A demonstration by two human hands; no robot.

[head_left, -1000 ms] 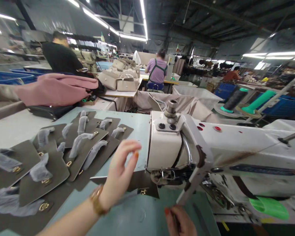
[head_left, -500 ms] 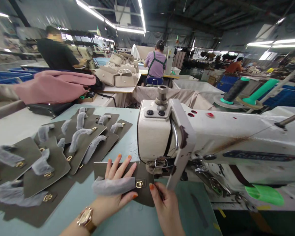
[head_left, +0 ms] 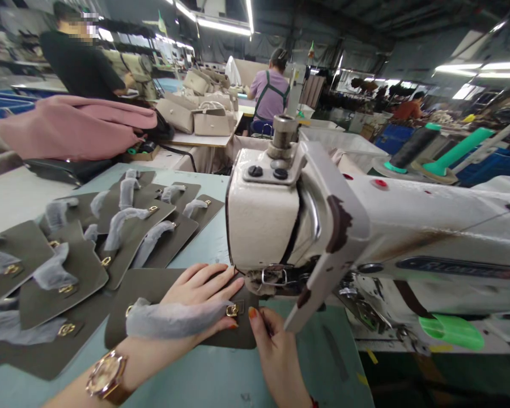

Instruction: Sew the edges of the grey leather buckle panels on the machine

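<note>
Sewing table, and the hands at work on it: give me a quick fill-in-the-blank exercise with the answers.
The left hand reaches ____ the held panel's wrapped handle, not over it.
The watch is on the ____ wrist.
The panel's clasp is coloured ____.
The cloth heaped beyond the table is ____.
Missing words: under; left; gold; pink.

Grey panels [head_left: 63,272] overlap on the pale-green tabletop [head_left: 212,377].

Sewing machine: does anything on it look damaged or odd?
Yes. On the machine, paint looks chipped off the slanted bar, leaving dark patches. A brown stain marks the body to its right, perhaps rust or grime.
</note>
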